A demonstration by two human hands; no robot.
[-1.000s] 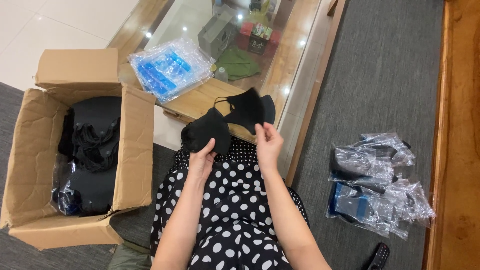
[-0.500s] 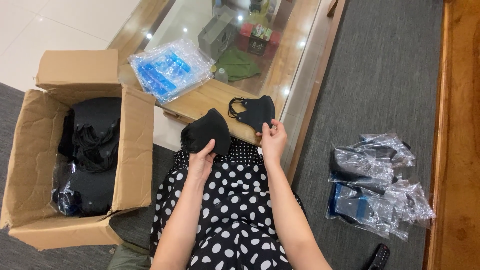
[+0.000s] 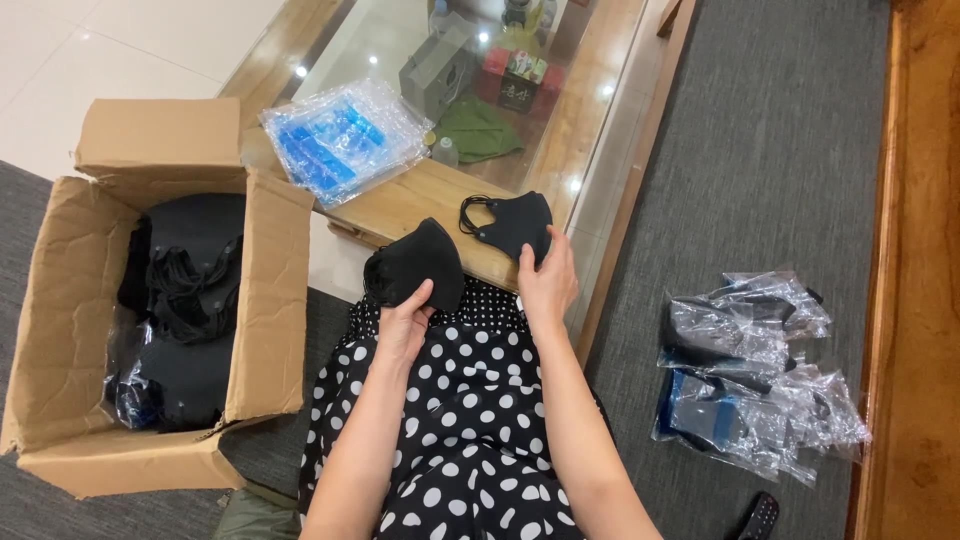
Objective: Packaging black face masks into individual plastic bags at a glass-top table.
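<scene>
Now left hand (image 3: 405, 325) grips folded black mask (image 3: 415, 265); right hand (image 3: 545, 285) flat on second mask (image 3: 515, 225), lengthwise along table edge (image 3: 420, 205).

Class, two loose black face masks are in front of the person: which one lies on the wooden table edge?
The black mask under the right hand, ear loops showing. The other mask is gripped by the left hand above the lap.

Bright, even indoor light from overhead, and small ceiling lamps glint as white spots on the glass tabletop (image 3: 590, 120). Glare streaks the clear plastic bags (image 3: 760, 370) on the carpet and the blue packet stack (image 3: 340, 140). Shadows stay soft. The black masks in the cardboard box (image 3: 60, 330) lose detail. Focus is sharp, with mild wide-angle bending at the edges.
</scene>
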